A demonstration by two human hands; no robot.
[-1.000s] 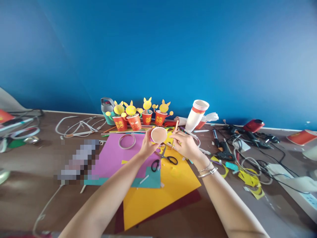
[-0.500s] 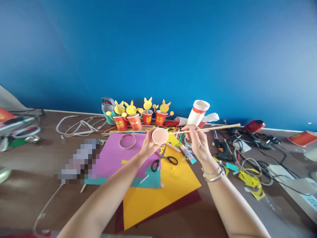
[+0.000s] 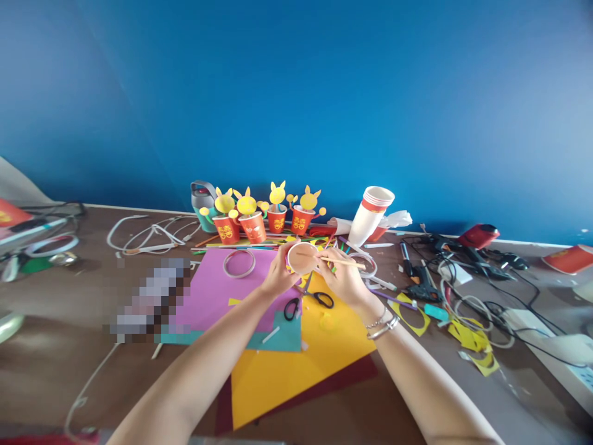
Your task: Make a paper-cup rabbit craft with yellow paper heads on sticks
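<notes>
My left hand [image 3: 279, 272] is wrapped round a paper cup [image 3: 302, 258], its open mouth tilted toward me. Between the fingers of my right hand [image 3: 341, 277] is a thin wooden stick [image 3: 345, 262], perhaps a chopstick. The stick's tip lies over the cup's mouth; whether it touches the inside I cannot tell. Just below my hands, scissors [image 3: 307, 298] with black handles lie on yellow paper [image 3: 296, 383] and purple paper [image 3: 215, 284]. Behind stand several red cups [image 3: 252, 228] bearing yellow paper animal figures.
A leaning stack of white paper cups [image 3: 367, 219] stands at the back. On the right are a black glue gun [image 3: 422, 283], tangled cables, yellow paper scraps [image 3: 467, 334] and a power strip [image 3: 542, 334]. A white cable [image 3: 155, 238] lies at the left.
My right hand has moved left and down toward the cup, bringing the stick's tip over its mouth. The cup has shifted slightly right in my left hand.
</notes>
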